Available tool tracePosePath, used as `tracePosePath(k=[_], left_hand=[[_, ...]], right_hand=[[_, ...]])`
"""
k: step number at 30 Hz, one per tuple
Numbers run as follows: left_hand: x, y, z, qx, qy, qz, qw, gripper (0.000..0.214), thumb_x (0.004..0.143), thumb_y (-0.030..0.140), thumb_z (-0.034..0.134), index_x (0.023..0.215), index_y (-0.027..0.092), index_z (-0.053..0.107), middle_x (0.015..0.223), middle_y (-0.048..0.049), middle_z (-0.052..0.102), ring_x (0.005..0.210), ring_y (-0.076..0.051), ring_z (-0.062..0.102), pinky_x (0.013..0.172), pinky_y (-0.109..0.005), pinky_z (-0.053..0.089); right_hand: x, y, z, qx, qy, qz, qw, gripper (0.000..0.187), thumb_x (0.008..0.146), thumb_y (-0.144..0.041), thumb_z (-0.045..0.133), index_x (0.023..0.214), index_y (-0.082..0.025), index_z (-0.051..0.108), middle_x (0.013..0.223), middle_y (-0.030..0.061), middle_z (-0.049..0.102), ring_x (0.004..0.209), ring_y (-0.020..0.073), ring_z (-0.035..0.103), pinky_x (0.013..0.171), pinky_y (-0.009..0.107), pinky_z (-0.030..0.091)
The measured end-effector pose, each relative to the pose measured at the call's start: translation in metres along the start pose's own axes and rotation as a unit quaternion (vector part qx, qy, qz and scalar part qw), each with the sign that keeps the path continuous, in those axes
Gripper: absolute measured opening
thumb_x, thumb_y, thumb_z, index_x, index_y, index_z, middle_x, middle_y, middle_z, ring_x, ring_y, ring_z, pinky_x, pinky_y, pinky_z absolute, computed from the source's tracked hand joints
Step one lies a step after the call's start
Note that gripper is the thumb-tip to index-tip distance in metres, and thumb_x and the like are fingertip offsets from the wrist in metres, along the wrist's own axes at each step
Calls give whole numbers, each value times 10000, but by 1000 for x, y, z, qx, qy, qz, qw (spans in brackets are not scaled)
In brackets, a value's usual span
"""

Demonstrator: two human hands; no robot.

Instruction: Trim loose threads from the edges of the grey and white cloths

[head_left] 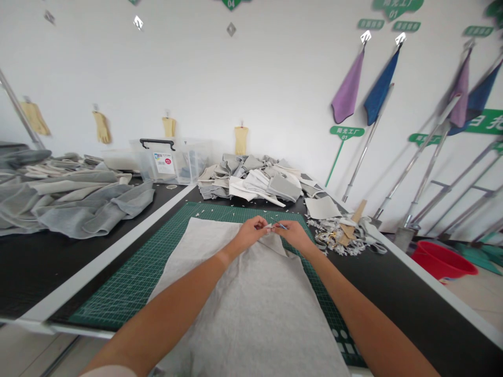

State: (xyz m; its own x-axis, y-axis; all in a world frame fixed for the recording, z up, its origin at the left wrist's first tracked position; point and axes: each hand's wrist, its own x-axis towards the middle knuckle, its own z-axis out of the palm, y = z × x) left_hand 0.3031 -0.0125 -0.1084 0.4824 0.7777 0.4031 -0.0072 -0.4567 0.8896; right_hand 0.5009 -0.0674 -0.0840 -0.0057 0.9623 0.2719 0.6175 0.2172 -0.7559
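A large light-grey cloth (251, 309) lies over the green cutting mat (126, 285) and reaches down past the table's near edge. Near its far edge, my left hand (252, 231) is closed in a pinch on a small raised bit of the cloth. Close beside it, my right hand (294, 234) is closed around a slim blue tool (282, 226), mostly hidden by the fingers, so its exact kind does not show. The tool's end is near the pinched fabric. The cloth's right far corner is folded and rumpled below my hands.
Grey cloths (78, 201) are heaped at left, near a clear plastic box (184, 162). Behind the mat rises a pile of cloth pieces (255, 178). Scraps and trimmings (343, 235) lie at right. A red basin (444, 260) stands beyond the table's right edge.
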Motion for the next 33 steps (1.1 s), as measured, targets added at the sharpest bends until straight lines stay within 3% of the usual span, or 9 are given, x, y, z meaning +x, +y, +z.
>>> tracePosePath(k=[6,12,23,33], left_hand=[[0,7,-4,-10,-4,-21,1000,360,784,489,738,869,141,705,793,-33,666,732,-150,583,673,-248,423],[2,2,-7,-95,-13,-55,994,398,752,480,778,948,142,701,895,-64,708,827,-174,643,780,-272,475],[-1,9,-10,-66,-14,-14,998,360,846,478,683,976,151,755,991,-63,719,935,-196,631,845,-277,467],[-5,16,-8,-98,20,-44,994,363,849,495,675,965,153,714,945,-40,690,867,-167,595,792,-255,442]], right_hand=[[1,5,0,-4,7,-4,1000,387,790,-542,628,680,-171,626,627,-23,451,621,120,388,545,225,246],[2,7,-2,-6,9,21,1000,370,804,-522,627,670,-180,583,604,-39,385,569,106,345,530,234,212],[3,12,1,-13,9,10,1000,376,791,-525,627,653,-180,568,611,-37,428,606,117,383,545,227,241],[1,6,3,-25,15,13,999,363,787,-532,628,713,-176,639,642,-23,490,636,128,417,561,224,257]])
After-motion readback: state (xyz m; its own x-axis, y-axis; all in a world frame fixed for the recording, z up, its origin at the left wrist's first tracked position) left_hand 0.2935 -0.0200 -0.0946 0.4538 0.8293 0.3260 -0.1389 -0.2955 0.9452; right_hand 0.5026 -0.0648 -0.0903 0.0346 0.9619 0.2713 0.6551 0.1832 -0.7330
